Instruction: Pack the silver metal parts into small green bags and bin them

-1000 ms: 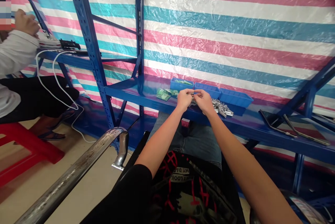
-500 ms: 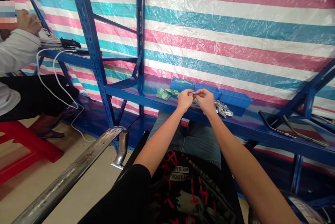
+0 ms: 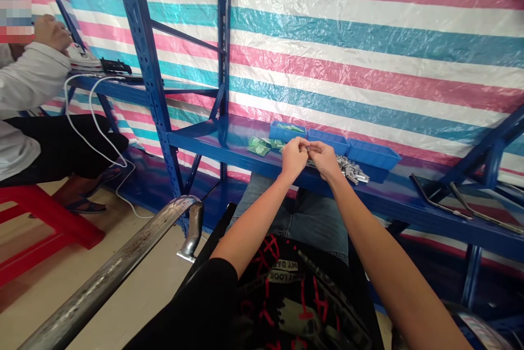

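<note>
My left hand (image 3: 293, 155) and my right hand (image 3: 322, 158) meet above the front edge of the blue shelf (image 3: 233, 145). The fingers of both are closed in a pinch around something small, mostly hidden between the fingertips. Left of my left hand lie flat green pieces (image 3: 259, 145). Beside my right hand is a pile of small silvery metal parts (image 3: 352, 170). Behind the hands stand a blue bin (image 3: 282, 132) with green pieces in it, a middle blue bin (image 3: 338, 144) and a right blue bin (image 3: 374, 155).
Thin metal frames (image 3: 462, 208) lie on the shelf at the right. A blue upright (image 3: 149, 60) rises at the left, with a curved metal rail (image 3: 123, 262) nearer. Another person (image 3: 28, 88) sits far left by a red stool (image 3: 53, 224) and white cables.
The view has shifted slightly, so the scene sits a little further right. My fingers have changed their hold, and the small piece between them shows less than before.
</note>
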The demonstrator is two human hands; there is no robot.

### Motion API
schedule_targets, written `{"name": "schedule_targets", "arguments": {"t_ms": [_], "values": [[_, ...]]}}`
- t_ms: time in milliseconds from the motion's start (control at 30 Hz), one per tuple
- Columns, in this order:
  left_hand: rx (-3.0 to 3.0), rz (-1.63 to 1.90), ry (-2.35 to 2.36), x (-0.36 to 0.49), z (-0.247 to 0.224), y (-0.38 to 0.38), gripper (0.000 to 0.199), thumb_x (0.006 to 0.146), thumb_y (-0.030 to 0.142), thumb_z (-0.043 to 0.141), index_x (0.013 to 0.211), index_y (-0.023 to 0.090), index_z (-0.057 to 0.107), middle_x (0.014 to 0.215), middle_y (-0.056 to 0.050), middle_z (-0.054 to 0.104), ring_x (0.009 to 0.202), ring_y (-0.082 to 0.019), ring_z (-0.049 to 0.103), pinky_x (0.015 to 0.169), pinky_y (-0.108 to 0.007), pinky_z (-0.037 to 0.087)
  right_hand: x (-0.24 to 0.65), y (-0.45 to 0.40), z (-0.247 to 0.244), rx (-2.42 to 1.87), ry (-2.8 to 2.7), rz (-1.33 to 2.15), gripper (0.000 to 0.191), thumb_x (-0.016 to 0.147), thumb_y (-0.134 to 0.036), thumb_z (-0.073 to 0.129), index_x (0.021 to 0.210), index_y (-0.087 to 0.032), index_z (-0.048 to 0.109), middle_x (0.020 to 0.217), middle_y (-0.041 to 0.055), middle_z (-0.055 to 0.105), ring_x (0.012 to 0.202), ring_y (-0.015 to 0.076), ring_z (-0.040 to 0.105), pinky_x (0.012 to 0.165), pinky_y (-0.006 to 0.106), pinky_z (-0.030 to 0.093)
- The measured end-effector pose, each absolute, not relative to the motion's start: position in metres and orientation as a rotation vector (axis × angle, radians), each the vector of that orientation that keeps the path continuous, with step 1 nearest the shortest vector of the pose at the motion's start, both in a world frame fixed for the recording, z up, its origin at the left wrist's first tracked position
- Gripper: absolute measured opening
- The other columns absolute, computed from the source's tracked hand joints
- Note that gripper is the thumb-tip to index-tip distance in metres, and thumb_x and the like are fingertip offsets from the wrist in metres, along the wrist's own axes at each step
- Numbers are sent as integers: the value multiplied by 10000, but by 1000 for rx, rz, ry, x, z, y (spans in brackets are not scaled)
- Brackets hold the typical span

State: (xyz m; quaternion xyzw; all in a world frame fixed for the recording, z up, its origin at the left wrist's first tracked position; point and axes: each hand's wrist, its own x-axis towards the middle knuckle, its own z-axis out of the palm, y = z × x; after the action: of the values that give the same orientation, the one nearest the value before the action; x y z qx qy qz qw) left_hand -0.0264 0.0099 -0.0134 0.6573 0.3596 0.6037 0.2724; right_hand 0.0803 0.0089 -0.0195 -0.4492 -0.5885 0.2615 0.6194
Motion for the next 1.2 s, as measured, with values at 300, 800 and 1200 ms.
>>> {"name": "schedule_targets", "arguments": {"t_ms": [300,800,1200], "values": [[1761,1617,954,-24,-12,14,172,793,23,453,796,159,558,890,-39,661,844,-133,617,820,-247,479,81,8,-18,-1021,-1296,632,346,546,-272,601,872,-157,600,759,25,638,716,159,614,737,341,529],[1636,1764,1049,-27,-13,10,260,772,39,506,994,165,557,1123,-100,466,964,-157,563,949,-308,450,80,5,-16,-893,-1289,696,288,554,-318,724,771,-171,606,791,29,665,774,157,634,797,330,514],[1660,1676,993,-26,-16,19,348,769,24,496,1099,134,486,1039,-95,509,928,-147,571,871,-275,477,76,6,-14,-1146,-1441,376,224,636,-269,588,810,-146,654,755,40,669,684,157,613,708,301,502]]}}
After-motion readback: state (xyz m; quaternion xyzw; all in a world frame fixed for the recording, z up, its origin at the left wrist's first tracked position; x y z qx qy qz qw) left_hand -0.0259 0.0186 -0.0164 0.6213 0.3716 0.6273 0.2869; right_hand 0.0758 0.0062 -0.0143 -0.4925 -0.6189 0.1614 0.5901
